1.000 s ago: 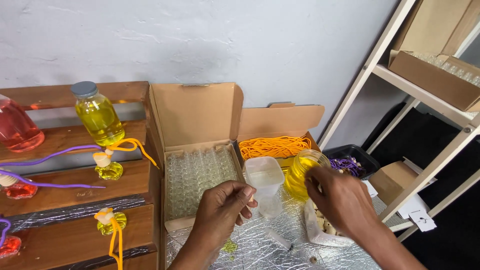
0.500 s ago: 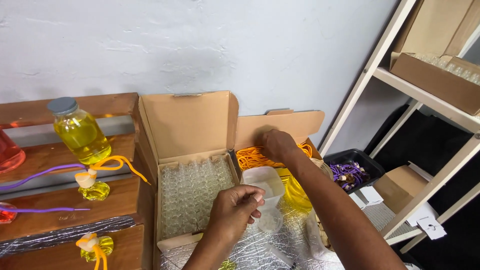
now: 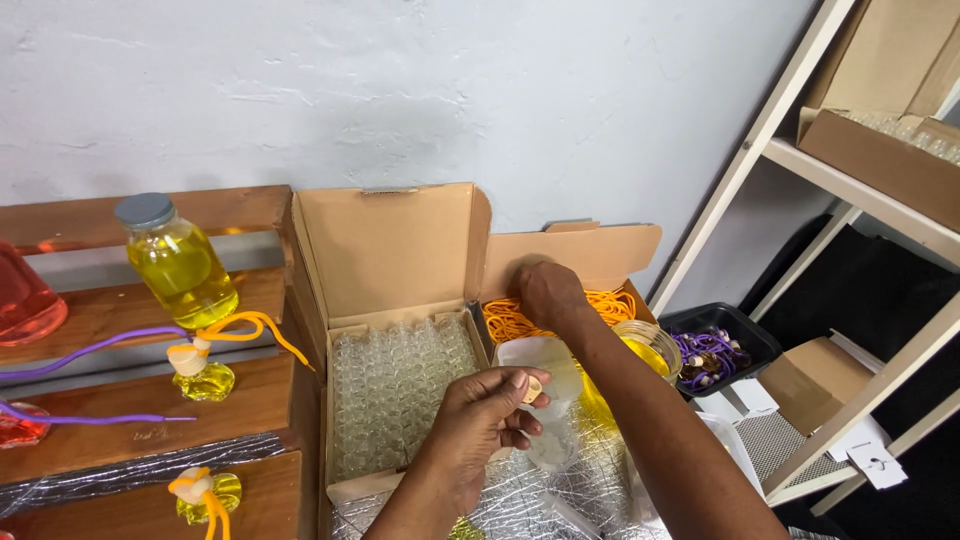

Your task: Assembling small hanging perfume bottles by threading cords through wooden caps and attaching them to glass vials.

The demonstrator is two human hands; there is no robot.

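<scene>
My left hand (image 3: 478, 420) is curled around a small object with a tan cork-like end (image 3: 534, 388), held just right of the open cardboard box of small clear glass vials (image 3: 395, 385). A white plastic container (image 3: 540, 362) stands right behind that hand. My right hand (image 3: 547, 292) reaches forward into the smaller open box and rests on a heap of orange cords (image 3: 515, 320); whether its fingers hold a cord is hidden. A glass jar of yellow liquid (image 3: 640, 350) sits under my right forearm.
Wooden steps on the left carry a large yellow-liquid bottle (image 3: 178, 262), a red bottle (image 3: 28, 300), and small yellow bottles tied with orange cord (image 3: 203, 375). A black tray of purple cords (image 3: 712, 350) and a white shelf frame (image 3: 840, 200) stand on the right. Silver foil (image 3: 540, 495) covers the surface.
My right hand left the yellow jar and moved forward into the box of orange cords, where it now rests. My left hand rose slightly with the corked object. The view shifted left.
</scene>
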